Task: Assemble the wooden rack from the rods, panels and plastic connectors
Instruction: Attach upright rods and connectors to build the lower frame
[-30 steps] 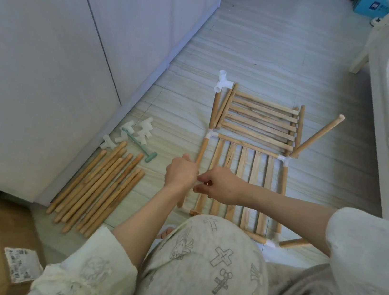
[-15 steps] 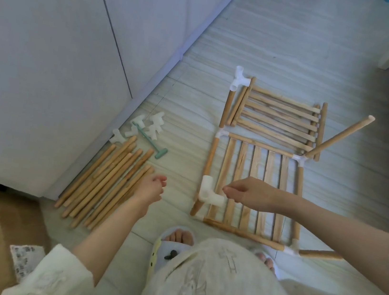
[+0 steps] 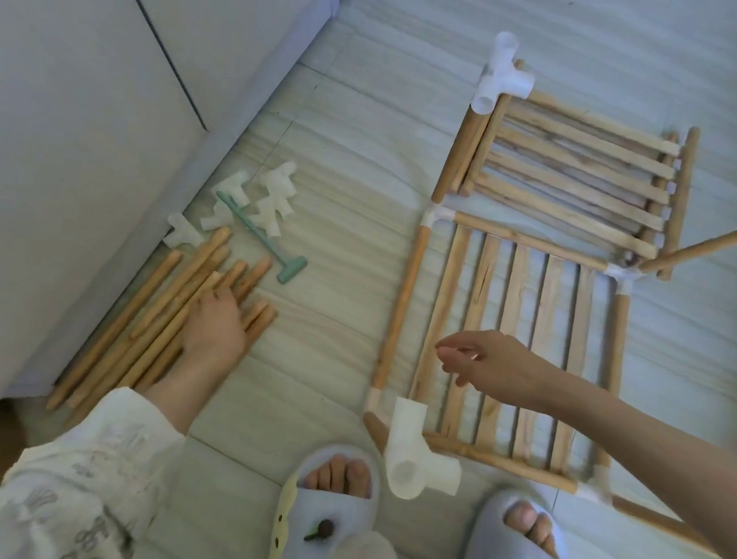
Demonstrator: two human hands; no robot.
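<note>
One slatted panel (image 3: pixel 513 347) is framed so far: rods on its four sides, white connectors at the corners, lying flat on the floor (image 3: pixel 580 39) in front of the slippers (image 3: pixel 325 524). A second slatted panel (image 3: pixel 576 166) lies just beyond it, with only one corner connector (image 3: pixel 504 78) fitted at its far-left end. The near-left connector (image 3: pixel 415 459) looks seated on the bottom rod, open sockets facing up and toward the camera. Loose rod bundle (image 3: pixel 152 324) and spare connectors (image 3: pixel 249 201) sit by the cabinet (image 3: pixel 52 92), a green tool (image 3: pixel 263 241) beside them, so I'd judge the rack well under half done: uprights and more levels left.

Framed panel slats run away from the person, long axis near-to-far. Far panel slats run left-right. Bundle rods point diagonally, near-left to far-right.

Left hand (image 3: pixel 213 324) rests palm-down on the bundle, fingers over rod ends; can't tell if it has gripped one. Right hand (image 3: pixel 495 361) hovers over the framed panel, fingers loosely curled, holding nothing.
</note>
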